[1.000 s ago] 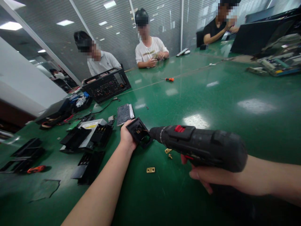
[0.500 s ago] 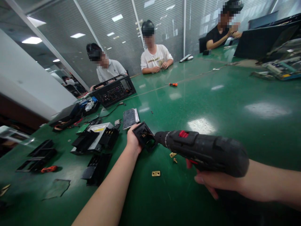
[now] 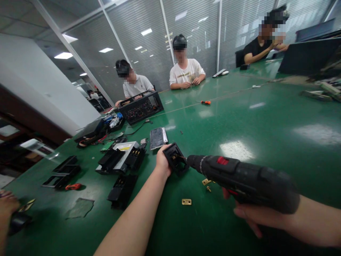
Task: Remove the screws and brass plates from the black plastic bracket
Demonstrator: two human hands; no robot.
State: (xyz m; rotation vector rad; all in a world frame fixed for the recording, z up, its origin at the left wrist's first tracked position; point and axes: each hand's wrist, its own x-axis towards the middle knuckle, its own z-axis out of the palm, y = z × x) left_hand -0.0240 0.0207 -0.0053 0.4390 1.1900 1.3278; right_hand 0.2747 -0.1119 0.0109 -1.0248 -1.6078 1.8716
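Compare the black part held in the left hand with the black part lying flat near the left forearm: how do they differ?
The held black part is tilted up off the green table in the left hand, with the drill bit inside it; the lying black part rests flat, untouched. The held one looks squarish, the lying one longer. Both are black plastic housings.

Left hand (image 3: pixel 162 163) steadies black part (image 3: pixel 176 163) (drill (image 3: pixel 245 181) bit inside).
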